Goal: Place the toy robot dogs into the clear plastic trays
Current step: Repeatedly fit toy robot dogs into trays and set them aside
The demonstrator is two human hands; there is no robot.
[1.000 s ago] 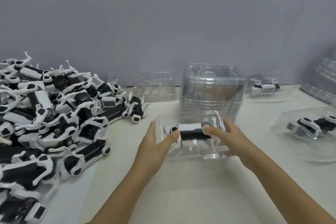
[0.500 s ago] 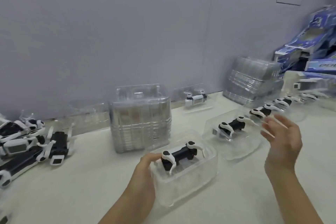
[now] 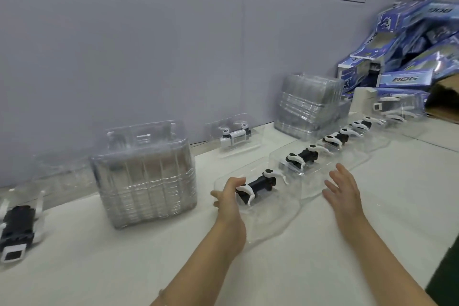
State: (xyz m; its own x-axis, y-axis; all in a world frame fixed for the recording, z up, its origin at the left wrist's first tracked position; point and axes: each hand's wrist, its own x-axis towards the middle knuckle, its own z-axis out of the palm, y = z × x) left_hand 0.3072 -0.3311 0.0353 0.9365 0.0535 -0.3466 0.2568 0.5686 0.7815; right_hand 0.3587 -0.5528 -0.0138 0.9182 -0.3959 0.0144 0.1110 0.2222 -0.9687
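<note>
four filled trays, at least, stand in a slanting row on the white table (image 3: 273, 268), running from mid-frame back toward the right.

nearest tray (image 3: 273, 216): clear plastic, with a black-and-white toy robot dog (image 3: 257, 187) lying lengthwise in its hollow. left hand (image 3: 229, 204) grips this tray at its left end, fingers curled over the rim. cannot tell whether the thumb also touches the dog's white leg. right hand (image 3: 344, 192) is spread, fingers straight, holding nothing. it hovers just beside the second tray (image 3: 320, 176), apparently apart from it.

second dog (image 3: 301, 156) and third dog (image 3: 335, 139) sit trayed behind. those further back are too blurred to count.

supply: a tall stack of empty trays (image 3: 144, 176) stands left of the left hand, and a second stack (image 3: 308, 104) by the wall. a loose dog (image 3: 17, 226) lies at the far left edge, not yet trayed. one pale dog in a tray (image 3: 234, 135) stands against the wall. blue retail boxes (image 3: 409, 45) are heaped at right.

judgement: the step in hand is lining the loaded nearest tray up at the near end of the row. the next move probably calls for letting go, then taking a fresh tray off the tall stack and fetching the loose dog from the left. the trays look thin and light, likely to skid or flex, so one hand should steady the tray while the dog is seated.
</note>
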